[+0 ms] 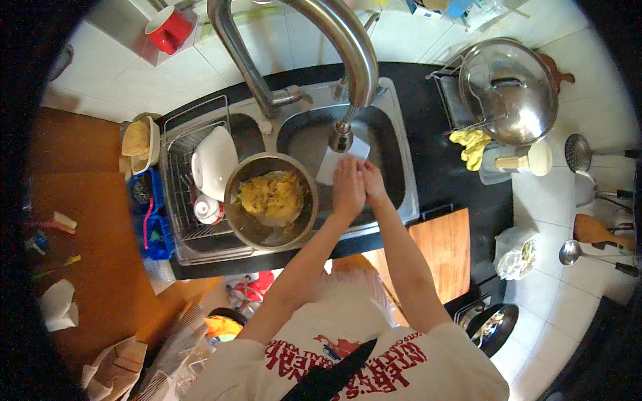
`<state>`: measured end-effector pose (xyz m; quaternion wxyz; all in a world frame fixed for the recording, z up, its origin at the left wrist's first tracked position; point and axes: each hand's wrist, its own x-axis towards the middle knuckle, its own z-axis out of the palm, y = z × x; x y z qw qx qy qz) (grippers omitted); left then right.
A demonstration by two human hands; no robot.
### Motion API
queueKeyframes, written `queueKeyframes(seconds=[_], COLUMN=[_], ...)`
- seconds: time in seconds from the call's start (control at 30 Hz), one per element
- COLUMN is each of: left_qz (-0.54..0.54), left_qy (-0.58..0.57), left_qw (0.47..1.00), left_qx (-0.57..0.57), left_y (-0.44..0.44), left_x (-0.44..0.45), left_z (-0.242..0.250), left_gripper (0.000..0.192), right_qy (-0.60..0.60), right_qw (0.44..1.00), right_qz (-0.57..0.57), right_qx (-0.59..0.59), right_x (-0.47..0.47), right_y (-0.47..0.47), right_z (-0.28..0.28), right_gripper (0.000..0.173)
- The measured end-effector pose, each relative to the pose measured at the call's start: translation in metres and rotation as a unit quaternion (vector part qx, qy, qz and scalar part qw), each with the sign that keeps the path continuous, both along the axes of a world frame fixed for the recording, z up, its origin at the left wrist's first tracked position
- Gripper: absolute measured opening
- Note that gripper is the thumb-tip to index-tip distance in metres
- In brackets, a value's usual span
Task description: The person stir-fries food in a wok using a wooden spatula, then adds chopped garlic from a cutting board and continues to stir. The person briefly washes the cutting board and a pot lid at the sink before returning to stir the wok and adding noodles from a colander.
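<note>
My left hand [349, 188] and my right hand [372, 179] are pressed together over the right basin [388, 155] of a steel sink. Just above them hangs the spray head [341, 138] of a gooseneck faucet [362, 55]. Beyond my fingertips a flat white rectangular piece [328, 163] shows in the basin. Whether my fingers touch it, or hold anything between the palms, cannot be made out. A round metal pot [312, 210] stands left of my left hand, with a yellow mashed-looking mass [273, 198] inside.
A wire dish rack [173, 165] at left holds a white bowl [218, 163]. At right are a wooden cutting board [446, 250], a large glass-and-metal lid [506, 110], a yellow cloth [470, 148] and a frying pan [504, 331]. Ladles [571, 253] hang on the wall.
</note>
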<state>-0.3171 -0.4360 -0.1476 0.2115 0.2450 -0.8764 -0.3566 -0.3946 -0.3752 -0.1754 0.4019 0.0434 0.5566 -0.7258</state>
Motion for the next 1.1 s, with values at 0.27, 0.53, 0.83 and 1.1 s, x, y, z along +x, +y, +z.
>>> queueKeyframes(seconds=[0.27, 0.53, 0.83, 1.1], left_qz=[-0.031, 0.128, 0.277, 0.356], left_qy=[-0.272, -0.144, -0.042, -0.073], left_qw=[0.962, 0.973, 0.931, 0.871], left_qx=[0.0, -0.129, 0.232, 0.332], left_y=[-0.038, -0.034, -0.018, -0.033], left_x=[-0.037, -0.034, -0.021, -0.019], left_z=[-0.029, -0.061, -0.032, -0.086], left_gripper=[0.04, 0.042, 0.042, 0.053], right_qy=[0.153, 0.142, 0.36, 0.311], right_qw=[0.97, 0.984, 0.821, 0.914], right_qz=[0.093, 0.032, 0.1, 0.227], right_qx=[0.163, 0.104, 0.432, 0.129], right_x=[-0.001, -0.009, -0.023, -0.035], right_y=[0.015, -0.005, -0.051, -0.034], right_z=[0.012, -0.039, -0.02, 0.02], right_gripper=[0.03, 0.029, 0.029, 0.015])
